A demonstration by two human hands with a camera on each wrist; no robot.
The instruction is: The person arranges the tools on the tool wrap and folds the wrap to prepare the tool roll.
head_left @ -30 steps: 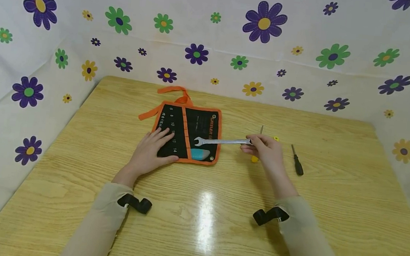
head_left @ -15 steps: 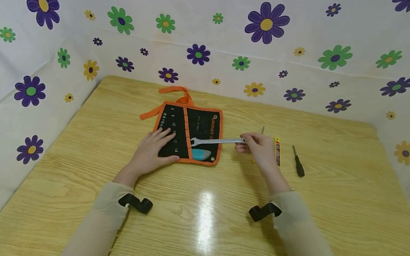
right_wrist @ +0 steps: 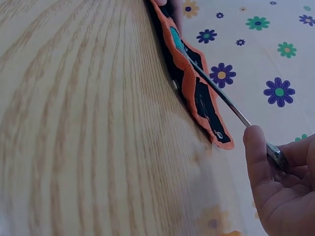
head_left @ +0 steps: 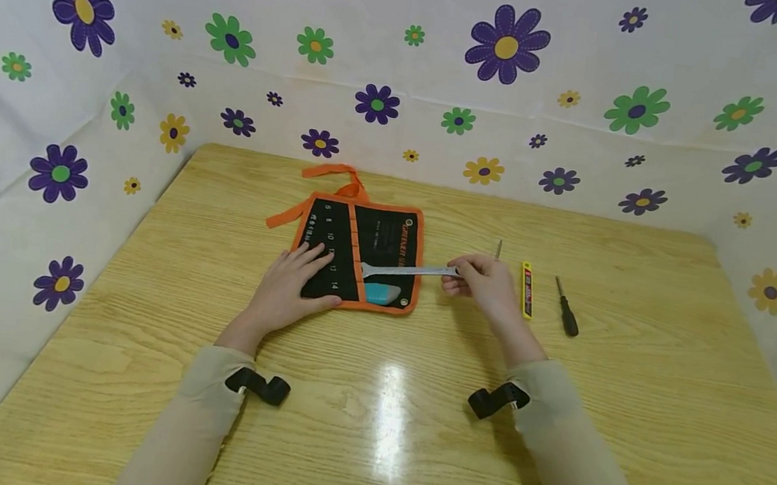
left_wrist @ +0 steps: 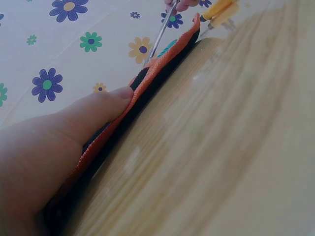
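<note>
A black tool pouch [head_left: 383, 230] with orange trim and numbered pockets lies on the table. My left hand [head_left: 289, 284] rests on its pocket side with fingers spread; in the left wrist view the thumb [left_wrist: 120, 96] lies on the orange edge. My right hand [head_left: 486, 287] pinches the far end of a silver combination wrench [head_left: 410, 271]. The wrench's open jaw is at the orange pocket edge, its tip partly hidden there. A teal-handled tool [head_left: 381, 294] sticks out of the pocket beside it. The right wrist view shows the wrench [right_wrist: 224, 98] slanting up from the pouch to my fingers.
Right of my right hand lie a narrow yellow box [head_left: 527, 291] and a black-handled screwdriver [head_left: 566, 314]. A thin metal shaft [head_left: 499, 248] shows behind that hand; the left wrist view shows a yellow handle [left_wrist: 220, 9]. Orange straps [head_left: 328, 170] trail behind the pouch.
My right hand has moved left with the wrench, bringing its open end from over the pouch flap to the pocket edge. The yellow box has come into view. My left hand stays put.
</note>
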